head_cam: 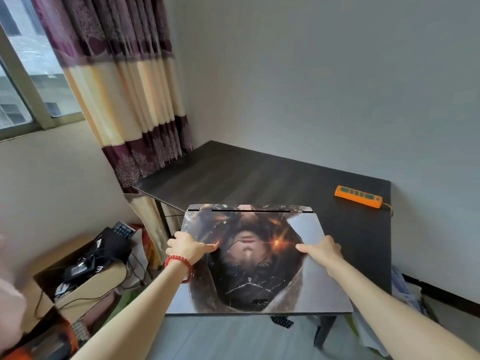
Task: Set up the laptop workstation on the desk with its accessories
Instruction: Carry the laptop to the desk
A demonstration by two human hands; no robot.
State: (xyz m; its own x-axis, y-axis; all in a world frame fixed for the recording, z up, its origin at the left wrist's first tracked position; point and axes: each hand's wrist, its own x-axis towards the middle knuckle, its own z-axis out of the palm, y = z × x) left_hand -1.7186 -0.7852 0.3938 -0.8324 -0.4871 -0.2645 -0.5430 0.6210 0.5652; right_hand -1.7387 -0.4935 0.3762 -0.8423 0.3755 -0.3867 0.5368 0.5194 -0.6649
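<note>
The closed laptop with printed picture lid hides the dark wooden desk's near left corner and the fingers beneath its side edges. In the open cardboard box, tangled black accessories are unclear. A pink blur crosses the picture's left edge.

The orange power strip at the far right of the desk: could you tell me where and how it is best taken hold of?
Grip the power strip across its narrow width at mid-length, coming from above. It lies flat on the desk, long and slim, with its cord leaving the right end, so the long sides are free.
</note>
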